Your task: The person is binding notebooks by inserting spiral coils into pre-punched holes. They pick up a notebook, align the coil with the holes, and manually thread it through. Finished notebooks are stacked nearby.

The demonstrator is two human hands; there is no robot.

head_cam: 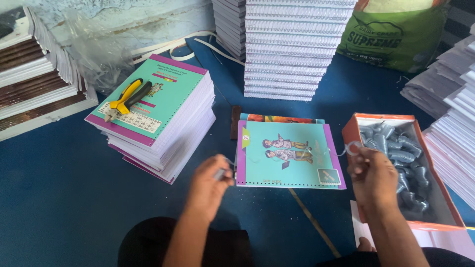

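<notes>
Left hand (208, 185) pinching wire coil (222, 173); right hand (372, 174) pinching, seemingly, coil's other end above teal notebook (287, 155).

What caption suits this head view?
Both hands, left and right, stretch a wire coil over a teal notebook beside a coil box.

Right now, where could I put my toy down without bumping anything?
The blue floor left of the left hand, below the teal book stack, is bare. Another bare patch lies between the tall white stack and the orange box. It is crowded around the open notebook.
</notes>
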